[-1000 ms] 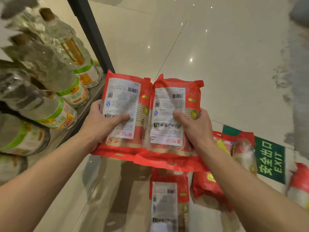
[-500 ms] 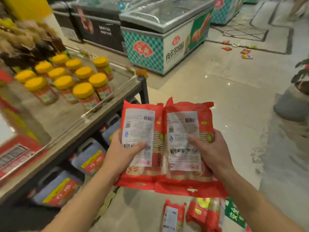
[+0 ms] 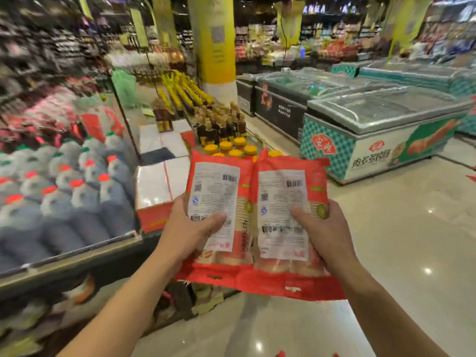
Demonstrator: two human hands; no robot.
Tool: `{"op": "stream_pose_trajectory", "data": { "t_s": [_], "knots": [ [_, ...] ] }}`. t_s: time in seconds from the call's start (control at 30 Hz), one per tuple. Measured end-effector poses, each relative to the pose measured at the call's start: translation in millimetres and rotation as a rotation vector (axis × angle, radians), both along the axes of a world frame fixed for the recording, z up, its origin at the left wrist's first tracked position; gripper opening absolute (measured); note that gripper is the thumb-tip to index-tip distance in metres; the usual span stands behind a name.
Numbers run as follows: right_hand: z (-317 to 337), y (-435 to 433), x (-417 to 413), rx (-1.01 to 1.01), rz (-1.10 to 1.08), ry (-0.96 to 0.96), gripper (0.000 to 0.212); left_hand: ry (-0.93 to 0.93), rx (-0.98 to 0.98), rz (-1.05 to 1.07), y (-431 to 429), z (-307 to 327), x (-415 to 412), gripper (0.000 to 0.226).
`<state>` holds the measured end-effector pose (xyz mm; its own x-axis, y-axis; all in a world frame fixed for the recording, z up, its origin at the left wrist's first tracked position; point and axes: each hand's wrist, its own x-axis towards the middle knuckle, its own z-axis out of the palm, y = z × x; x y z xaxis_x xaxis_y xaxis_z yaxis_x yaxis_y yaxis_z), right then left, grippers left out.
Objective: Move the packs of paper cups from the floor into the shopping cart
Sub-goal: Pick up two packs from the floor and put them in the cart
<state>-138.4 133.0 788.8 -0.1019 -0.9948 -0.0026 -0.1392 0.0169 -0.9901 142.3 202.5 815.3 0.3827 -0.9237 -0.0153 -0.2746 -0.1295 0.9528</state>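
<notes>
Supermarket aisle, blurred at distance. Pale glossy tiled floor [image 3: 386,253] fills the right and lower field. Row of glass-topped chest freezers [image 3: 381,117] along the right, the nearest with a teal lattice front and a white panel of red and black lettering. Yellow pillar [image 3: 216,39] at centre back. Display shelf [image 3: 69,256] on the left, stocked with large translucent jugs [image 3: 85,197] with red and green caps; white cartons [image 3: 162,181] beside them, then dark bottles and yellow-lidded jars [image 3: 233,146] further back. Two packs of paper cups — left pack [image 3: 219,202] and right pack [image 3: 286,217] — red wrappers, white printed labels with barcodes facing the camera, held side by side and touching, raised well above the floor in front of the shelf end. Left hand [image 3: 185,228] — closed around the left pack's outer edge, thumb across its label. Right hand [image 3: 324,230] grips the right pack likewise, thumb on the label.
</notes>
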Motion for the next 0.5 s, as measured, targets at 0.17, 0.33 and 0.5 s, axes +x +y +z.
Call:
{"op": "stream_pose_trajectory", "data": {
  "t_s": [0.17, 0.33, 0.5],
  "knots": [
    [12, 28, 100, -0.036, 0.203, 0.012, 0.060, 0.019, -0.036, 0.244, 87, 8, 76, 0.069],
    [9, 75, 220, -0.076, 0.421, 0.066, 0.059, 0.005, -0.020, 0.442, 189, 6, 169, 0.086],
    [3, 155, 354, -0.108, 0.639, 0.096, 0.057, -0.007, -0.014, 0.668, 314, 3, 255, 0.084]
  ]
}}
